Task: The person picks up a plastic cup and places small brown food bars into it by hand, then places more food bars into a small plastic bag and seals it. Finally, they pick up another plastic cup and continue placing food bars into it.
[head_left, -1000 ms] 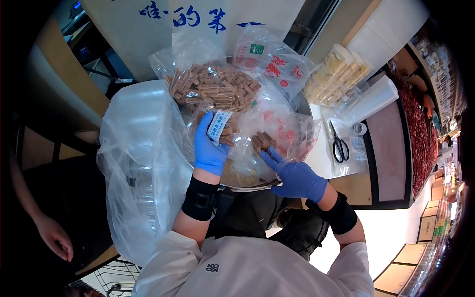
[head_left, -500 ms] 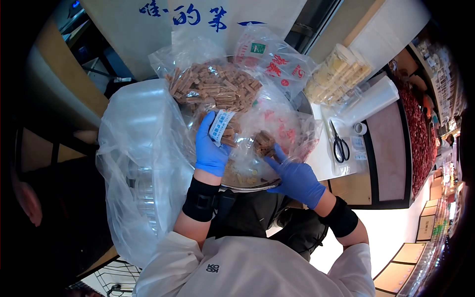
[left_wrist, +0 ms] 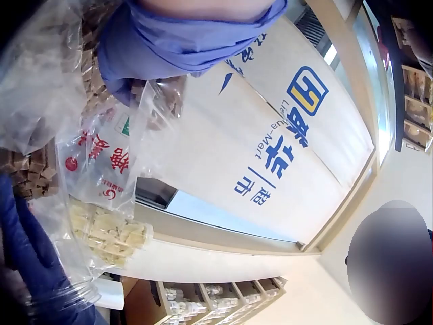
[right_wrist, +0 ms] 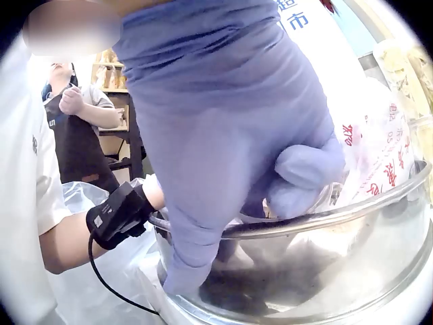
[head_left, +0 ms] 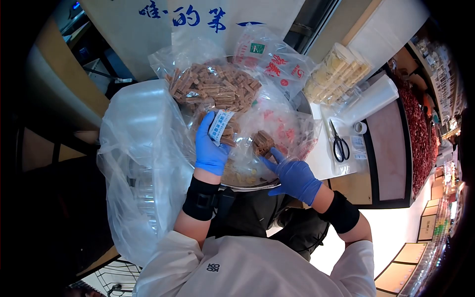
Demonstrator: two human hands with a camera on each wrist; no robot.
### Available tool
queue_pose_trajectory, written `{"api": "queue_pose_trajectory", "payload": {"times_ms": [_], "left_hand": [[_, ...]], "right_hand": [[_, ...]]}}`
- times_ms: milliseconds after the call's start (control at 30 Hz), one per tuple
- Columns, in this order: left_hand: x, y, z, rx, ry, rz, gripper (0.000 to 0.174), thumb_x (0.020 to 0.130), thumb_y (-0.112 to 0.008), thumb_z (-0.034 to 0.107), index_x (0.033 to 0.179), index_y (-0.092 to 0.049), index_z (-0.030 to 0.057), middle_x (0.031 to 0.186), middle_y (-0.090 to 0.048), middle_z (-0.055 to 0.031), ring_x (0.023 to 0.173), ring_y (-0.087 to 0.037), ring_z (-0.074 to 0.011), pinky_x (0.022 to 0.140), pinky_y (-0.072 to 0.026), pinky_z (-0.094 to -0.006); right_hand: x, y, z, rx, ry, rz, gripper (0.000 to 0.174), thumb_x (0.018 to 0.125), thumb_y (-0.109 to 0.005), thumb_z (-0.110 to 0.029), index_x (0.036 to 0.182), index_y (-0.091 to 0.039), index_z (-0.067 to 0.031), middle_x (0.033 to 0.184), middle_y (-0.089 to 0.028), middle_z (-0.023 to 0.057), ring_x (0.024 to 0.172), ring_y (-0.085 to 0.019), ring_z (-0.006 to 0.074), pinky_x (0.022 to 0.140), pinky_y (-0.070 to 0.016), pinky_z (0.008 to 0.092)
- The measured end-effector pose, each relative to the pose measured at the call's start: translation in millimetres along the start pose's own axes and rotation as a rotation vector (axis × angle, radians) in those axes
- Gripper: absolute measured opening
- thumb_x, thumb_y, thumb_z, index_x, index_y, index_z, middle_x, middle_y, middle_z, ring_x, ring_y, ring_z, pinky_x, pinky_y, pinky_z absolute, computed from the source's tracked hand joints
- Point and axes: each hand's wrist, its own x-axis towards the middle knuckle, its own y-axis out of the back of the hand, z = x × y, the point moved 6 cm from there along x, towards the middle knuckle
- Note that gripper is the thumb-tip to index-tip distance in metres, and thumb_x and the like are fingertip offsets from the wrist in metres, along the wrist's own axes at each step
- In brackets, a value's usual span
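Note:
My gloved left hand grips a clear plastic container with a white label, and brown sticks show inside it. My gloved right hand has its fingers extended against a bunch of brown sticks. A clear round rim circles those fingers in the left wrist view. Whether rim and label belong to one container, I cannot tell. Behind the left hand lies a clear bag filled with brown sticks. Both hands work over a wide steel basin; the right thumb hangs outside it.
Clear plastic wrap covers stacked containers on the left. A red-printed bag drapes the basin's back. On the right are scissors, a plastic roll and jars with pale contents. An aproned person stands nearby.
My right hand and the stick bunch have shifted slightly, right and then back left. The left hand has held still. Another person's hand at the far left has gone out of view.

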Motion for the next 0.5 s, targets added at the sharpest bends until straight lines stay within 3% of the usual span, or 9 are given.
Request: {"api": "queue_pose_trajectory", "payload": {"times_ms": [100, 233, 300, 367, 500], "left_hand": [[1, 0, -2, -0.038, 0.064, -0.062, 0.02, 0.09, -0.053, 0.027, 0.09, -0.061, 0.0085, 0.06, -0.051, 0.0024, 0.043, -0.038, -0.0067, 0.036, -0.0253, -0.0204], [-2, -4, -2, -0.01, 0.034, -0.048, 0.022, 0.09, -0.053, 0.029, 0.09, -0.06, 0.0089, 0.057, -0.047, 0.0036, 0.043, -0.036, -0.0055, 0.035, -0.023, -0.0196], [-2, -3, 0, 0.008, 0.017, -0.041, 0.022, 0.09, -0.052, 0.03, 0.09, -0.06, 0.0091, 0.056, -0.045, 0.004, 0.043, -0.035, -0.005, 0.035, -0.0221, -0.0192], [-1, -5, 0, -0.007, 0.104, -0.16, 0.022, 0.09, -0.053, 0.031, 0.089, -0.06, 0.0097, 0.054, -0.041, 0.0051, 0.043, -0.033, -0.0046, 0.035, -0.0217, -0.0188], [3, -2, -1, -0.051, 0.147, -0.173, 0.023, 0.09, -0.053, 0.031, 0.089, -0.06, 0.0098, 0.052, -0.038, 0.0058, 0.042, -0.031, -0.0047, 0.035, -0.0223, -0.0189]], "right_hand": [[-3, -4, 3, 0.028, 0.036, 0.158, 0.094, 0.061, -0.074, -0.052, 0.139, -0.034, -0.0186, 0.133, -0.042, 0.0179, 0.074, -0.061, 0.0315, 0.066, -0.0512, 0.0375], [-8, -4, 8, 0.03, 0.027, 0.173, 0.091, 0.063, -0.073, -0.052, 0.137, -0.038, -0.0128, 0.135, -0.04, 0.0167, 0.077, -0.062, 0.0314, 0.067, -0.051, 0.0368], [-13, -1, 13, 0.198, 0.007, 0.153, 0.083, 0.064, -0.074, -0.048, 0.131, -0.044, -0.01, 0.127, -0.051, 0.0154, 0.087, -0.062, 0.0315, 0.07, -0.052, 0.0369], [-17, -1, 19, 0.202, -0.018, 0.167, 0.084, 0.064, -0.074, -0.048, 0.132, -0.044, -0.0091, 0.124, -0.054, 0.014, 0.086, -0.063, 0.0305, 0.069, -0.0521, 0.0368], [-24, -7, 31, 0.28, -0.005, 0.223, 0.083, 0.066, -0.073, -0.049, 0.132, -0.044, -0.0078, 0.117, -0.059, 0.0107, 0.082, -0.064, 0.0279, 0.067, -0.0522, 0.0365]]}}
